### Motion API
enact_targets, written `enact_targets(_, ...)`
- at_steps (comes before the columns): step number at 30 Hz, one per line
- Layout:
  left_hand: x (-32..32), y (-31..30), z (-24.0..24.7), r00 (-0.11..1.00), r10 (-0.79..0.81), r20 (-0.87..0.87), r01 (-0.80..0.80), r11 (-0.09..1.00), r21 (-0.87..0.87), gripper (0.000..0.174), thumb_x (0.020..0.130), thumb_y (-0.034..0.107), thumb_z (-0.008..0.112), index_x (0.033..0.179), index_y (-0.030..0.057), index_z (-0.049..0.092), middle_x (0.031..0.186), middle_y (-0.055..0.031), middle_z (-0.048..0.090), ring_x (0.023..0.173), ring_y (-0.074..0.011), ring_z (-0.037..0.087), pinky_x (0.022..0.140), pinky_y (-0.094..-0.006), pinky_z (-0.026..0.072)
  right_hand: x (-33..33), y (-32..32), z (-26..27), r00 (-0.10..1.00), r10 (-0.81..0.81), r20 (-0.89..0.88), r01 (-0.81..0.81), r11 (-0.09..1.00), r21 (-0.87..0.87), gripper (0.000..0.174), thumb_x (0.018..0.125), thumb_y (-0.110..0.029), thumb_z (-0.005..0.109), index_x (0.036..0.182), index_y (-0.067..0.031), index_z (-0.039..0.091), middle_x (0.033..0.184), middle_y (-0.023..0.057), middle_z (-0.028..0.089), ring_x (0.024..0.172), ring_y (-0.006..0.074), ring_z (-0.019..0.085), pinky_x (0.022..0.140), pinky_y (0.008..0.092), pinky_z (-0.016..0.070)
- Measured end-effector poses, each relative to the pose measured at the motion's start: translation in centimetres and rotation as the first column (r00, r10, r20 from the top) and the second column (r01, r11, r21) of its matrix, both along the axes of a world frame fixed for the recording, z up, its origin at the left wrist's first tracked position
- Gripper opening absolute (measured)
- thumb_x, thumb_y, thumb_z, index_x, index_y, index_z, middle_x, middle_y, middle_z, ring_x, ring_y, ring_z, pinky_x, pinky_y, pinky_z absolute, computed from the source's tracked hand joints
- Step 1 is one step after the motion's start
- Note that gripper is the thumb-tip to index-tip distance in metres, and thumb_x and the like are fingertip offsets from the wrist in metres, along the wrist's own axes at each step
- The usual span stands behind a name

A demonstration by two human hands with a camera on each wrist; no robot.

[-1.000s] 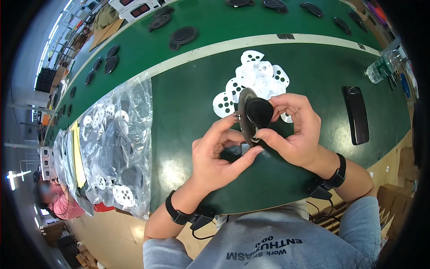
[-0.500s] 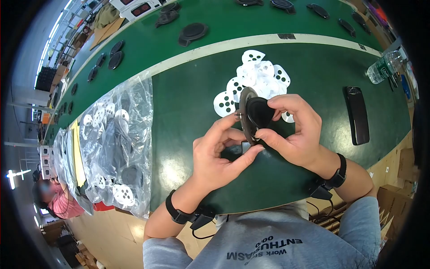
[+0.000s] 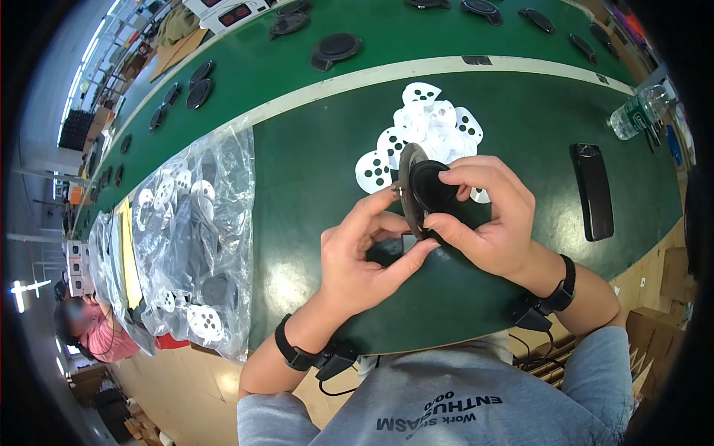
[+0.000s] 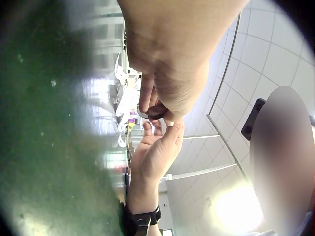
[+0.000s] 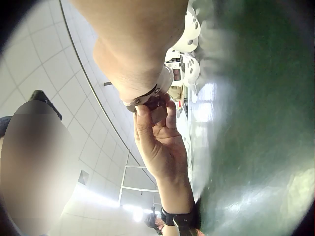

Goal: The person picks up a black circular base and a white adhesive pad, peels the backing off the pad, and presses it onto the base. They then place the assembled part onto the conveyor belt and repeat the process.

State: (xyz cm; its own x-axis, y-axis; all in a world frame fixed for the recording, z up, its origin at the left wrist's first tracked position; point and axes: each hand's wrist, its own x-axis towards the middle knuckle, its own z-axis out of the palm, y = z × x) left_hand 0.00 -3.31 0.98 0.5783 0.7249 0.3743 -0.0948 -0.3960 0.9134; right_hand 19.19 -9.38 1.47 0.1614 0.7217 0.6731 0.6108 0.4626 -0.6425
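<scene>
A round dark speaker-like part (image 3: 433, 186) is held on edge above the green table in the head view, its black face turned right. The left hand (image 3: 361, 260) grips its rim between thumb below and fingers at the back. At the front side, the right hand (image 3: 494, 215) pinches the lower edge with its thumb, index finger against the black face. In the right wrist view the part's back (image 5: 158, 112) shows between the left hand's fingers. Beyond the hands lies a pile of white perforated sheets (image 3: 439, 134).
A clear plastic bag (image 3: 230, 245) of similar sheets lies at the left. Black phone (image 3: 593, 192) and water bottle (image 3: 638, 111) stand or lie at the right. Several dark round parts, one at the back (image 3: 336, 47), rest on the far green strip. A person in pink (image 3: 108, 338) is at far left.
The right index finger has shifted slightly left and up on the black face, while the left hand stays nearly still. The dark parts on the far strip have moved rightward.
</scene>
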Motion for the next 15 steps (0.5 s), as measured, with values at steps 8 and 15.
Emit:
enact_targets(8, -0.04, -0.07, -0.20, 1.000, -0.012, 0.009, 0.012, 1.000, -0.008, 0.060, 0.078, 0.003, 0.082, 0.129, -0.0063, 0.052, 0.090, -0.0109, 0.073, 0.087, -0.0142, 0.071, 0.081, -0.0289, 0.0588, -0.11, -0.22, 0.18, 1.000, 0.008, 0.012, -0.007, 0.999, -0.040, 0.042, 0.070, -0.022, 0.089, 0.104, -0.0061, 0.070, 0.099, 0.0080, 0.066, 0.079, 0.0160, 0.063, 0.065, 0.0260, 0.0516)
enact_targets(15, -0.06, 0.03, -0.48, 0.987, -0.129, 0.093, 0.146, 0.965, -0.220, 0.061, 0.083, -0.002, 0.077, 0.134, -0.0028, 0.045, 0.103, -0.0123, 0.070, 0.097, -0.0162, 0.068, 0.088, -0.0315, 0.0566, -0.05, -0.41, 0.25, 0.999, -0.002, 0.041, 0.006, 0.997, -0.082, 0.044, 0.069, -0.024, 0.089, 0.105, -0.0064, 0.072, 0.103, 0.0085, 0.063, 0.088, 0.0209, 0.062, 0.073, 0.0304, 0.0520)
